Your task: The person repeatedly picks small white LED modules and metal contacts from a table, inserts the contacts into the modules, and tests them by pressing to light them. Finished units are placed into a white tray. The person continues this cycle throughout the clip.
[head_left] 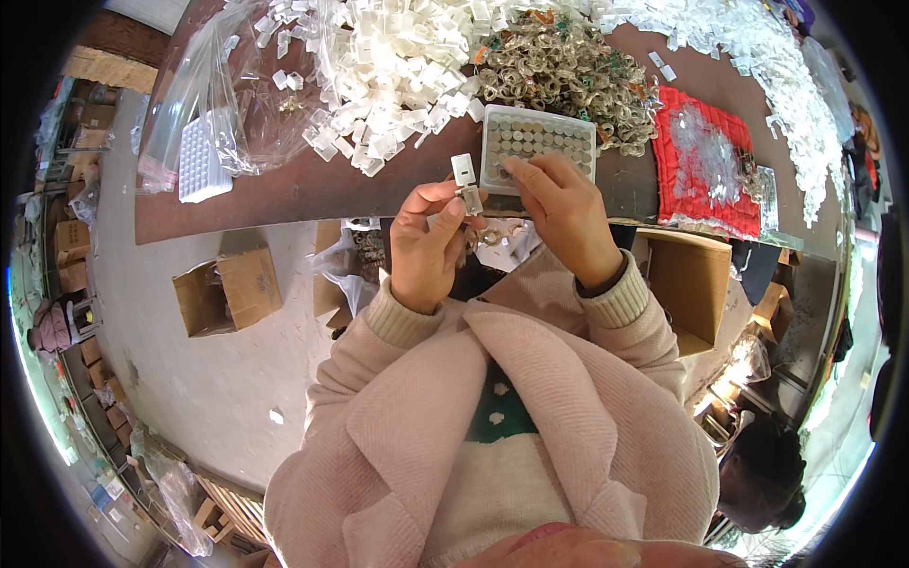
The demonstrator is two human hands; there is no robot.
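Observation:
My left hand (424,248) is closed around a small white and clear plastic case (463,170), which stands up from between the thumb and fingers with its upper part unfolded. My right hand (570,220) reaches over the near edge of a white tray (596,151). Rows of round grey discs (530,134), which look like button cells, fill that tray. My right thumb and index finger are pressed together over the discs, and whatever is between them is hidden.
A heap of clear white plastic pieces (398,71) covers the back of the brown table (270,204). Beside it lies a tangled pile of small clear rings (559,80). To the right is a red quilted cloth (677,180). Another white tray (202,156) and plastic bags lie left. Cardboard boxes (227,293) stand below.

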